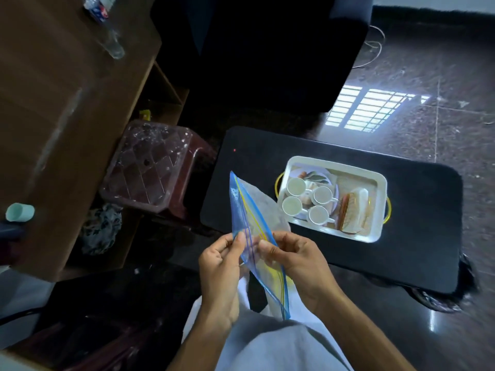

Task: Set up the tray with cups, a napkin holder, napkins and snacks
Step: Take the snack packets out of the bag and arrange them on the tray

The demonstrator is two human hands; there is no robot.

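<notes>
A white tray with yellow handles rests on a low black table. Several white cups stand at its left end beside a plate of snacks. At the tray's right end sits a brown napkin holder with napkins. Nearer to me, both hands hold a clear zip bag with a blue and yellow seal. My left hand pinches its lower left edge. My right hand pinches the seal from the right. The bag looks empty.
A transparent plastic stool stands left of the table. A brown wooden desk fills the left side, with a plastic bottle and a teal cup on it. A dark chair stands beyond the table. The floor is polished stone.
</notes>
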